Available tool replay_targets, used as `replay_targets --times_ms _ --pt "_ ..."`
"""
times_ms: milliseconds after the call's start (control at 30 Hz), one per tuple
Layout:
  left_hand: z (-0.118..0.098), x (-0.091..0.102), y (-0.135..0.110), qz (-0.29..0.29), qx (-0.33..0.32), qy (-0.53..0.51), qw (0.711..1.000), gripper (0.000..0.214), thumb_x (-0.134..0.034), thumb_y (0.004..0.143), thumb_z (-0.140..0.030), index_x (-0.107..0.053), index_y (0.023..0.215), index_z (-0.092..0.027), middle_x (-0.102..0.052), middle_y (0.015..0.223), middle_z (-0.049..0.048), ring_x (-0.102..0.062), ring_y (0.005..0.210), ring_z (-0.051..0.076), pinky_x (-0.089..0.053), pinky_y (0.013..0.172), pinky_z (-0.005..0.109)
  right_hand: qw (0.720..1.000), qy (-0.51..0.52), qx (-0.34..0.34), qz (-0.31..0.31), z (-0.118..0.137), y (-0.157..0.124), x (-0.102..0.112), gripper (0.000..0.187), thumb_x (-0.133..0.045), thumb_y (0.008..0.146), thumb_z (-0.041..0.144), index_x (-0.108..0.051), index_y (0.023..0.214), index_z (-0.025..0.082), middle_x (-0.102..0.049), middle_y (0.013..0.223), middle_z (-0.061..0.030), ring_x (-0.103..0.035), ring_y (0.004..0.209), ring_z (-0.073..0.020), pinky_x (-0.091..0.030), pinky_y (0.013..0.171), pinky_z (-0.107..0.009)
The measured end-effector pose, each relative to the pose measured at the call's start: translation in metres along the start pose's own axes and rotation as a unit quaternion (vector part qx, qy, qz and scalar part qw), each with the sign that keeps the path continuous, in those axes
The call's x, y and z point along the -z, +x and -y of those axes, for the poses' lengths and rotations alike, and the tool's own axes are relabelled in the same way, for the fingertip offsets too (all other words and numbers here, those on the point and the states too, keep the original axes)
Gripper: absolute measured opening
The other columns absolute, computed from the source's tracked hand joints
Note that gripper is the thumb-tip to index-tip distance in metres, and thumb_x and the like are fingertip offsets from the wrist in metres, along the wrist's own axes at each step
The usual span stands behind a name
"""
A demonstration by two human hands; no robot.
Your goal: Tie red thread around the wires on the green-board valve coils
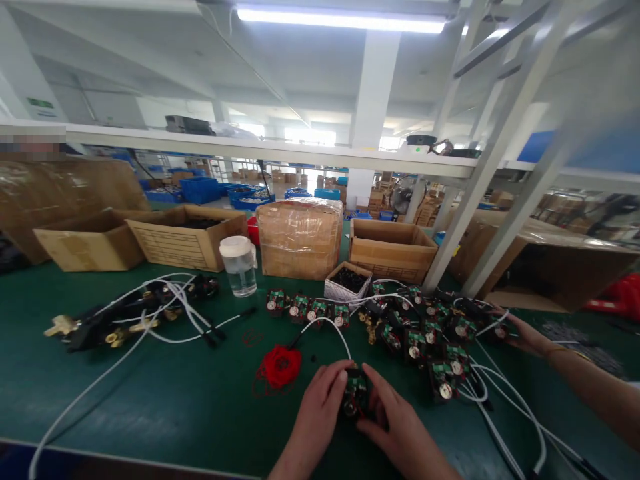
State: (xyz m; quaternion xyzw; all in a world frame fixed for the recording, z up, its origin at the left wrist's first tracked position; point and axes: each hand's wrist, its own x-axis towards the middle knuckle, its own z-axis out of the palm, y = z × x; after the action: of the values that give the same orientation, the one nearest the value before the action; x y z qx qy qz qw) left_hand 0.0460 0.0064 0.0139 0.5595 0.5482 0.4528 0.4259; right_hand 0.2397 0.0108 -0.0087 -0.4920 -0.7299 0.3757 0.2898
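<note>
Both my hands hold one small black valve part with a green board (355,393) low on the green table (165,400). My left hand (320,403) grips its left side with curled fingers. My right hand (393,417) closes on its right side. A white cable (333,328) arcs up from the part. Beside my left hand lies a heap of red rubber rings (280,365). A row of like parts (307,309) stands behind, and a pile of them with white cables (433,340) lies to the right.
Another person's hand (520,333) and forearm reach into the pile from the right. A clear jar with a white lid (239,265), a small box of black bits (349,280), cardboard boxes (185,237), a wrapped carton (300,237) and a bundle of brass fittings with cables (135,313) stand around.
</note>
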Motion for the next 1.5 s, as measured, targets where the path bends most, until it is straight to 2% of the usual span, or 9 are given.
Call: replay_targets --times_ms 200,500,667,767,1033,1167,1267,1400,1500 --pt "0.000 -0.006 0.000 -0.017 -0.010 -0.019 1.000 0.035 -0.045 0.098 -0.040 -0.073 0.114 -0.026 -0.070 0.108 0.0059 -0.064 0.104 0.021 -0.047 0.098 0.034 0.997 -0.060 0.042 0.004 -0.008 0.002 0.002 0.079 -0.071 0.073 0.013 -0.048 0.148 0.027 -0.059 0.142 -0.0080 -0.058 0.126 -0.0298 -0.046 0.109 -0.043" --pt "-0.008 -0.001 -0.002 -0.010 -0.002 -0.022 1.000 0.036 -0.046 0.098 -0.039 -0.074 0.114 -0.025 -0.070 0.104 0.0070 -0.065 0.098 0.021 -0.049 0.093 0.032 0.995 -0.082 0.051 0.004 -0.009 0.009 0.001 0.061 -0.068 0.084 0.027 -0.054 0.143 0.026 -0.066 0.133 -0.0080 -0.068 0.112 -0.0280 -0.055 0.101 -0.040" --pt "-0.004 -0.002 -0.002 -0.014 -0.009 -0.026 1.000 0.035 -0.046 0.098 -0.038 -0.074 0.116 -0.026 -0.070 0.104 0.0061 -0.065 0.098 0.021 -0.049 0.093 0.032 0.997 -0.062 0.046 0.024 -0.011 0.007 0.008 0.076 -0.075 0.073 0.020 -0.052 0.145 0.029 -0.067 0.131 -0.0060 -0.071 0.104 -0.0266 -0.058 0.095 -0.036" --pt "-0.002 -0.002 -0.002 -0.016 -0.007 -0.024 1.000 0.036 -0.045 0.098 -0.040 -0.074 0.115 -0.027 -0.069 0.104 0.0061 -0.065 0.096 0.020 -0.050 0.091 0.032 0.998 -0.048 0.043 0.028 -0.014 0.009 0.013 0.068 -0.073 0.076 0.022 -0.056 0.142 0.032 -0.072 0.121 -0.0038 -0.073 0.091 -0.0237 -0.059 0.089 -0.033" --pt "-0.001 -0.004 -0.002 -0.022 -0.001 -0.015 1.000 0.036 -0.046 0.098 -0.040 -0.075 0.114 -0.026 -0.069 0.104 0.0062 -0.065 0.095 0.020 -0.049 0.090 0.030 0.998 -0.046 0.040 0.015 -0.015 0.013 0.010 0.058 -0.069 0.082 0.029 -0.059 0.139 0.032 -0.075 0.110 -0.0024 -0.071 0.085 -0.0228 -0.059 0.088 -0.033" --pt "-0.001 -0.005 -0.003 -0.016 -0.008 -0.008 1.000 0.037 -0.045 0.098 -0.041 -0.073 0.118 -0.027 -0.069 0.104 0.0061 -0.065 0.096 0.020 -0.050 0.091 0.031 0.997 -0.063 0.042 0.006 -0.014 0.008 0.006 0.056 -0.065 0.085 0.032 -0.057 0.141 0.031 -0.072 0.118 -0.0045 -0.070 0.095 -0.0249 -0.056 0.094 -0.037" --pt "0.003 0.006 -0.006 -0.053 -0.011 0.037 0.998 0.036 -0.048 0.096 -0.041 -0.070 0.121 -0.027 -0.069 0.108 0.0077 -0.064 0.098 0.022 -0.049 0.093 0.034 0.997 -0.073 0.029 0.007 -0.015 0.003 0.005 0.066 -0.067 0.083 0.033 -0.049 0.147 0.029 -0.072 0.115 -0.0061 -0.070 0.091 -0.0248 -0.058 0.088 -0.036" --pt "0.018 0.040 -0.017 -0.192 0.052 0.177 0.964 0.017 -0.058 0.087 -0.032 -0.071 0.091 -0.022 -0.065 0.098 0.0087 -0.062 0.090 0.026 -0.049 0.084 0.039 0.998 -0.056 0.029 0.002 -0.024 -0.006 0.005 0.080 -0.068 0.083 0.032 -0.033 0.155 0.027 -0.070 0.096 -0.0026 -0.067 0.071 -0.0185 -0.060 0.073 -0.029" --pt "0.030 0.071 -0.027 -0.234 0.076 0.241 0.939 0.012 -0.055 0.085 -0.028 -0.067 0.083 -0.024 -0.062 0.089 0.0057 -0.061 0.085 0.026 -0.048 0.078 0.038 0.998 -0.042 0.042 -0.004 -0.031 -0.012 0.004 0.081 -0.067 0.085 0.032 -0.029 0.156 0.028 -0.068 0.097 -0.0012 -0.067 0.070 -0.0161 -0.059 0.074 -0.027"
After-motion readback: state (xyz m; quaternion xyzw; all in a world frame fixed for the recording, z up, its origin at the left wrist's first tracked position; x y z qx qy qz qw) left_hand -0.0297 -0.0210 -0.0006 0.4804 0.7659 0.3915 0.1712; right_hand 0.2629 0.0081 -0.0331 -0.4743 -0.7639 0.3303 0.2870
